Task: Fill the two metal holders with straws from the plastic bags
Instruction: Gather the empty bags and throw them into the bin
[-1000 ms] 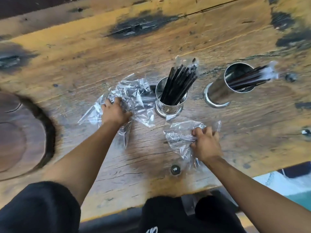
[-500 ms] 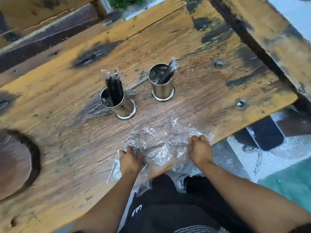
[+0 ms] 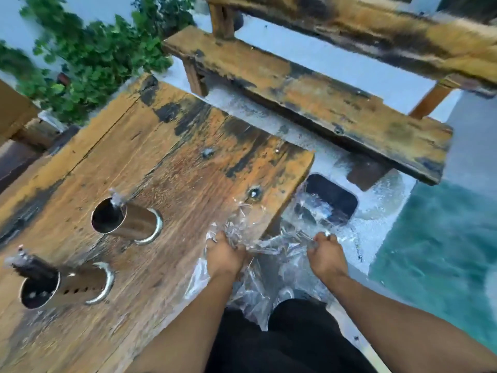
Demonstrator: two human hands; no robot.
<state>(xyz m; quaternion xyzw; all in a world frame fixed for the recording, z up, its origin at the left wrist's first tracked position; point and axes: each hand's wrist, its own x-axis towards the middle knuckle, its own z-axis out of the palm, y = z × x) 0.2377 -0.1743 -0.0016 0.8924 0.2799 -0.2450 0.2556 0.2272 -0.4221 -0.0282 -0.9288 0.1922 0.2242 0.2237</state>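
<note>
Both hands are closed on crumpled clear plastic bags (image 3: 258,238) at the bench's near right corner: the left hand (image 3: 223,254) is fisted on the part that lies on the wood, while the right hand (image 3: 326,254), at about three o'clock from it and past the bench (image 3: 174,170) edge, pinches the part hanging out over the floor. Judging by this, the bags look emptied and are being gathered off the work surface so the finished holders stand clear. At about nine o'clock from the left hand, well apart from it, stands the farther metal holder (image 3: 129,222), shiny, with a flared base ring; only a pale wrapped tip shows at its rim, and its inside is too dark to count anything. At about eight o'clock, nearer the left border, the second holder (image 3: 67,286) has a row of small holes in its wall and a bunch of dark straws (image 3: 32,267) leaning out toward the left. Blur softens everything, so the fill level is a guess, but the task seems essentially finished.
</note>
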